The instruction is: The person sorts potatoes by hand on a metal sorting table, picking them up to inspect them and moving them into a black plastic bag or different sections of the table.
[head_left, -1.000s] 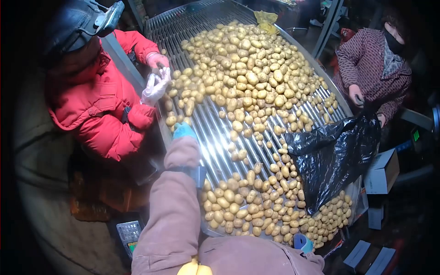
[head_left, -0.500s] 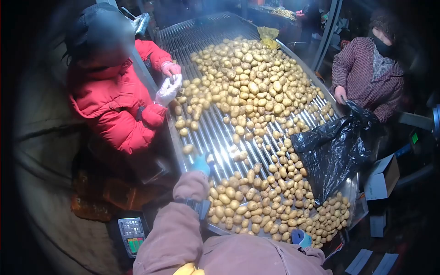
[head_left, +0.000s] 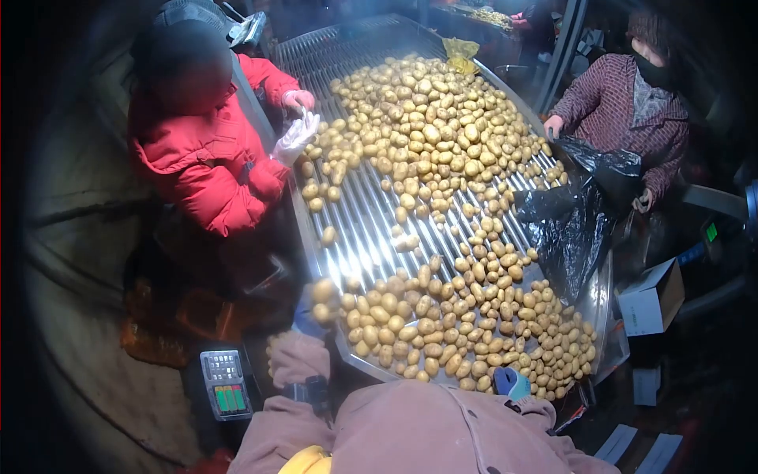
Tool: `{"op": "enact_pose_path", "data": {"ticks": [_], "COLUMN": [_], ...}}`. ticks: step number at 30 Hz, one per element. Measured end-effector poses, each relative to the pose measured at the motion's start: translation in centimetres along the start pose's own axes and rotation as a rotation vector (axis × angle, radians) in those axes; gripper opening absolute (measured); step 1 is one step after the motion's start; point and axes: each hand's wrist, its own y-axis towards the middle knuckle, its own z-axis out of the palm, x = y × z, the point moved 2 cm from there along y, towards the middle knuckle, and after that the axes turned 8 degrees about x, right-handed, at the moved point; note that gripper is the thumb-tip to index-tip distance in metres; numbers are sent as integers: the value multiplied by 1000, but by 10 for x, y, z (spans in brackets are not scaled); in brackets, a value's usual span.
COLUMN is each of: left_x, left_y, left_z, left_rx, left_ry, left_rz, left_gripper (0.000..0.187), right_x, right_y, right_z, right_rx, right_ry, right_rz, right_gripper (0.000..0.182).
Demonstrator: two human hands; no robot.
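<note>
My left hand [head_left: 306, 317], in a blue glove, is at the left edge of the sorting table [head_left: 354, 361]. Motion blurs it, and blurred potatoes [head_left: 322, 291] lie right against it; its fingers cannot be made out. At the near edge, my right hand [head_left: 512, 384], gloved in blue and teal, rests beside the heap of small potatoes [head_left: 442, 347], its fingers hidden. Many more potatoes [head_left: 426, 126] are piled over the metal rollers [head_left: 359, 229] further back.
Across on the left stands a person in a red coat [head_left: 201, 150], gloved hands together. On the right, another person [head_left: 632, 103] holds a black plastic bag [head_left: 568, 229] over the table edge. A scale with a keypad [head_left: 227, 385] and a white box [head_left: 643, 304] flank the table.
My left hand has moved back from the rollers toward the near-left edge, with potatoes beside it. The person on the right has drawn the black bag back and let one hand drop lower.
</note>
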Motion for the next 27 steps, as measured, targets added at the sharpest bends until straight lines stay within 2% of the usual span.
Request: {"op": "enact_pose_path", "data": {"ticks": [2,4,7,10,13,15,17,19,21,23,24,25,27], "left_x": [-8,-12,-11,-2,2,7,4,-6,-3,-3,-9,-7,21], "left_y": [-30,-57,-94,-137,-158,-158,-139,-108,-89,-59,-43,-33,-13], "left_z": [-36,-94,-165,-229,-264,-263,-258,-248,-248,-196,-131,-92,-94], "left_rx": [-107,-294,-282,-765,-1078,-962,-448,467,-171,-574,-660,-743,-475], "left_ry": [-224,-110,-205,44,272,146,-31,-239,-110,154,352,552,216], "left_rz": [33,97,150,281,344,382,287,37,61,97,119,140,211], "left_gripper": [45,50,50,49,48,41,36,30,26,22,20,18,18], "right_x": [6,1,-1,-2,3,4,7,12,10,6,3,2,2], "right_y": [1,8,17,21,21,23,24,23,24,27,28,29,29], "right_z": [-4,-1,-1,-2,-6,-8,-12,-14,-12,-10,-9,-7,-8], "right_rx": [66,79,120,159,145,190,213,209,215,209,204,200,185], "right_ry": [-3,-13,-40,-7,-52,-31,-21,-18,-27,-33,-35,-37,-39], "right_rz": [38,24,33,30,-3,-4,0,13,15,17,20,23,5], "right_gripper": [41,42,43,42,41,41,41,41,41,42,42,43,44]}}
